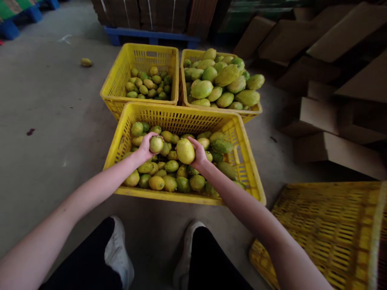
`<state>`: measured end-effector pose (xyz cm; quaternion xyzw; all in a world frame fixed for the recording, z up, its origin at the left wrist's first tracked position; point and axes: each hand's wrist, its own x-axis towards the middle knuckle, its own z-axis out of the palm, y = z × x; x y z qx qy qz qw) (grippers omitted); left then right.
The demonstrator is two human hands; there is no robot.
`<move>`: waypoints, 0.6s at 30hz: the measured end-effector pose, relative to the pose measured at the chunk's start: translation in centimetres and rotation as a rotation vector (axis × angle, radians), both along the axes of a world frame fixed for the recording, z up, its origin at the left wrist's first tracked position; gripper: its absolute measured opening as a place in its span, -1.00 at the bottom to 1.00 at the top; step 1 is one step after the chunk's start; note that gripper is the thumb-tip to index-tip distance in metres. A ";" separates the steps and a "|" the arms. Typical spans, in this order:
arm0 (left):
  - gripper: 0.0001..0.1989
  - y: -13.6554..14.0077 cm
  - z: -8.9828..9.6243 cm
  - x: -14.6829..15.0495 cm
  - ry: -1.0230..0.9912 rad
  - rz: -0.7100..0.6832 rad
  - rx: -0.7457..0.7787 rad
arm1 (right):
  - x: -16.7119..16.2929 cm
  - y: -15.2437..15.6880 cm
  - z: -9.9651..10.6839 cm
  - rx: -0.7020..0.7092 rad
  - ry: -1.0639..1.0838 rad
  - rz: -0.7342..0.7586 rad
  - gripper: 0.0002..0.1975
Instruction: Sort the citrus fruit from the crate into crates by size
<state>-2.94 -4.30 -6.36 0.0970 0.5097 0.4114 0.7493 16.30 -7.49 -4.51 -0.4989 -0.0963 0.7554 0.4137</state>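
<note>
My left hand [145, 147] is closed round a small, round green-yellow papaya [156, 144]. A larger, yellower papaya [185, 151] sits in my right hand [198, 154], whose fingers wrap its far side and are partly hidden. Both hands are over the yellow front crate [186, 197], which holds many green and yellow papayas of mixed size. Behind it on the left, another yellow crate [113, 78] contains small fruit [148, 83]. Large, long papayas [227, 75] are heaped above the rim of the back right crate [252, 112].
One loose fruit [86, 62] lies on the grey floor [54, 121] at the left. Cardboard boxes [320, 114] are piled on the right. A yellow crate [320, 229] lies near my right arm. Behind the crates, a blue pallet [151, 36] carries stacked cardboard.
</note>
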 end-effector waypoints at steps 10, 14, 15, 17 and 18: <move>-0.89 -0.3 1.1 0.3 -0.009 -0.018 0.020 | 0.1 0.0 0.1 -0.013 0.066 -0.002 -0.75; -0.92 -0.2 1.0 0.4 -0.006 0.031 -0.001 | -0.2 -0.1 0.3 -0.043 0.044 -0.026 -0.75; -0.93 -0.2 0.9 0.4 -0.009 0.039 -0.004 | -0.2 0.0 0.3 -0.049 0.043 -0.031 -0.76; -0.93 0.0 0.4 0.4 0.001 0.044 0.000 | 0.0 0.1 0.0 -0.061 0.047 -0.052 -0.76; -0.92 0.1 0.0 0.3 0.018 0.038 0.004 | 0.1 0.1 -0.2 -0.067 0.051 -0.069 -0.75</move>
